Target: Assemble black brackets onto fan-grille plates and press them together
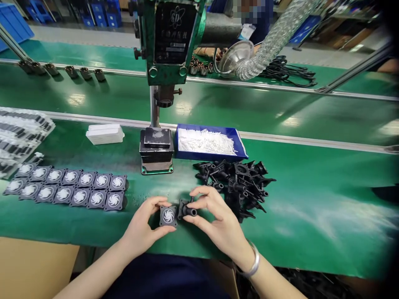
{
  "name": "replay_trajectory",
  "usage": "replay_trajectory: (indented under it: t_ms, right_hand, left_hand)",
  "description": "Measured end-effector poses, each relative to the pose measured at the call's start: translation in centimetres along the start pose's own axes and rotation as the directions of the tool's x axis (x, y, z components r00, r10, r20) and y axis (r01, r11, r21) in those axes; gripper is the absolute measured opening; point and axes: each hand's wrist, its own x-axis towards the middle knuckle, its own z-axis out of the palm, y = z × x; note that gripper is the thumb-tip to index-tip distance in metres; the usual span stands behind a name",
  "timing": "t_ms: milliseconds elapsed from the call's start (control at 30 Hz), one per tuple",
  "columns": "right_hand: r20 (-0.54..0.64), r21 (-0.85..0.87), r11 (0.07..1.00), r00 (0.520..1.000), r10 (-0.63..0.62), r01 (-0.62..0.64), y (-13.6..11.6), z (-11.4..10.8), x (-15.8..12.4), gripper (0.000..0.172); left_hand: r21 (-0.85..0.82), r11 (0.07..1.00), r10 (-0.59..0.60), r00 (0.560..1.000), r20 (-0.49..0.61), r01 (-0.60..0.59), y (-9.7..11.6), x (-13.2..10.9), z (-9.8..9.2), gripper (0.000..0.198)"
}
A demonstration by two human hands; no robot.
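Between the thumb and fingers of my left hand (pixel 141 226) is a square black pump housing with a white impeller (pixel 168 216), its white swirl facing up. My right hand (pixel 218 220) grips a black pump cover with a pipe stub (pixel 188 209), held just right of the housing. Whether the two parts touch, I cannot tell. To the right of my right hand lies a heap of similar black covers (pixel 240 182). Over on the left, two rows of housings with white impellers (pixel 71 187) lie side by side on the green table.
A green press (pixel 171 45) stands ahead, its ram above a black block (pixel 157 143). Beside it sits a blue tray of thin white pins (pixel 207 141). A white box (pixel 105 134) and stacked white-and-black parts (pixel 21 137) are at left. Another person's hand (pixel 205 51) shows beyond.
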Motion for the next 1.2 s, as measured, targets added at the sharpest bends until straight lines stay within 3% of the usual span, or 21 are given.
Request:
replay_trajectory:
  t_ms: [100,233,667,900,1000,1067,1133,1200]
  right_hand:
    - [0.064,0.063,0.993,0.993,-0.102,0.098,-1.9,0.5,1.1,0.017]
    - [0.109,0.064,0.985,0.980,-0.168,0.162,-2.5,1.7,1.8,0.018]
    - [0.183,0.042,0.989,0.972,-0.147,0.141,-1.8,2.4,1.7,0.018]
    - [0.158,0.059,0.984,0.972,-0.174,0.166,-1.5,3.1,1.4,0.015]
    - [0.215,0.069,0.980,0.957,-0.196,0.185,-2.2,1.6,2.5,0.022]
    - [0.215,0.017,0.971,0.947,-0.238,0.240,-3.3,-0.7,4.3,0.034]
    - [0.103,-0.106,0.940,0.944,-0.313,0.324,-4.9,-3.6,7.1,0.037]
    - [-0.106,-0.232,0.887,0.896,-0.430,0.398,-7.0,-6.8,11.0,0.031]
  left_hand:
    - [0.022,0.998,0.051,0.999,-0.003,-0.051,-0.1,0.0,0.0,0.054]
    - [0.069,0.994,0.081,0.997,0.011,-0.081,-0.2,-0.1,-0.1,0.049]
    - [0.101,0.991,0.088,0.996,-0.002,-0.087,0.1,0.0,-0.4,0.047]
    - [0.119,0.991,0.060,0.998,-0.005,-0.059,0.1,-0.3,-0.2,0.045]
    - [0.137,0.983,0.121,0.993,-0.001,-0.119,1.7,0.3,-1.0,0.042]
    - [0.187,0.955,0.238,0.971,-0.020,-0.230,3.8,1.5,-2.4,0.038]
    - [0.262,0.901,0.374,0.925,-0.062,-0.346,6.2,3.5,-4.4,0.034]
    - [0.327,0.859,0.452,0.883,-0.125,-0.393,8.3,6.3,-6.3,0.034]
